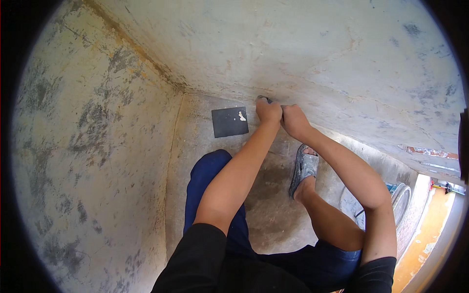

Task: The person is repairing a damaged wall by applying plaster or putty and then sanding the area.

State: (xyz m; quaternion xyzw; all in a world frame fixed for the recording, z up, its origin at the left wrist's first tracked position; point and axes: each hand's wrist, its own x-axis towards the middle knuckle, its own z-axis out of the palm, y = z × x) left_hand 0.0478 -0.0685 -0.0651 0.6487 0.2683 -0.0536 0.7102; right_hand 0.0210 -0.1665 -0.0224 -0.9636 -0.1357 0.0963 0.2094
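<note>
My left hand is closed on a small dark tool against the bottom of the facing wall. My right hand is closed just beside it, apparently on the same tool, which is largely hidden by my fingers. A flat dark grey rectangular sheet with white flecks lies on the concrete floor left of my hands.
A stained wall meets the facing wall in a corner at my left. Below my arms are my bent blue-clad leg and my dusty sandalled foot. A round container stands at the right, near an orange-painted strip.
</note>
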